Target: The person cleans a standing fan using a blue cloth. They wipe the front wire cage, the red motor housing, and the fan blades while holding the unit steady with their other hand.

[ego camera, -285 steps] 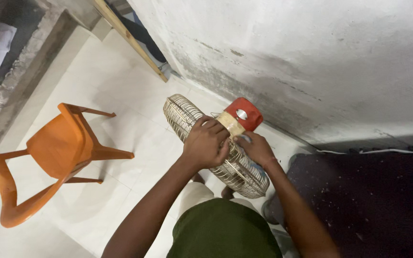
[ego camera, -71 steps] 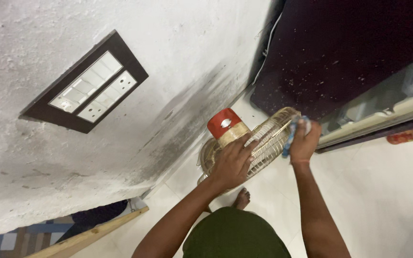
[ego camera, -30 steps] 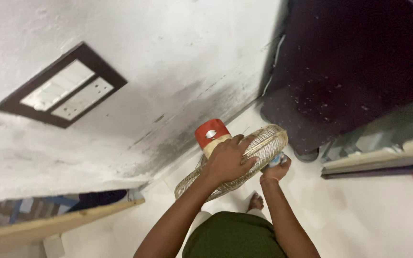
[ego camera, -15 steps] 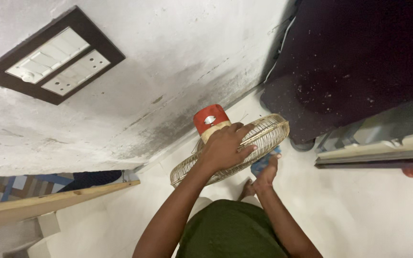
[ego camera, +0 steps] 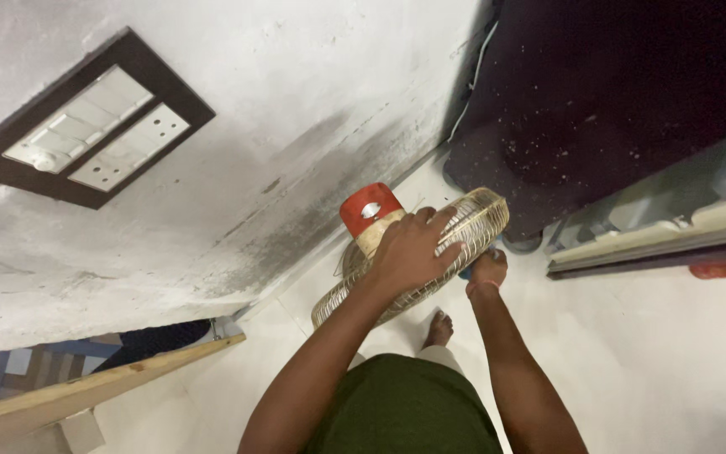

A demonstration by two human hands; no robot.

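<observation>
1. Near the foot of the stained white wall (ego camera: pixel 296 101), in the head view, a fan with a wire cage (ego camera: pixel 464 220) is being held up off the pale tiled floor (ego camera: pixel 632 353); its red motor cap (ego camera: pixel 369 208) is pointing toward the wall.

2. The cage is being steadied from above by the left hand (ego camera: pixel 412 250): the fingers are being spread over the wires and curled onto them, so the hand is closed on the cage.

3. At the right edge of the cage, on its near side, the right hand (ego camera: pixel 486 269) is being pressed against the wires. It is being kept bunched around a bit of blue cloth (ego camera: pixel 467 271), of which only a sliver is showing, so the grip itself cannot be seen fully.

4. Progress is being judged as partway: the wires are looking pale and dull all round, no clearly cleaner section is being shown, and the cloth is being worked only at the right edge. The left part of the cage and the cap are not being touched by the cloth.

5. Around the work, a dark switch panel (ego camera: pixel 86 126) is being seen on the wall at far left, a dark speckled appliance (ego camera: pixel 632 84) at far right, and a wooden plank (ego camera: pixel 86 391) at near left. A bare foot (ego camera: pixel 439 328) is being planted below the fan.
</observation>
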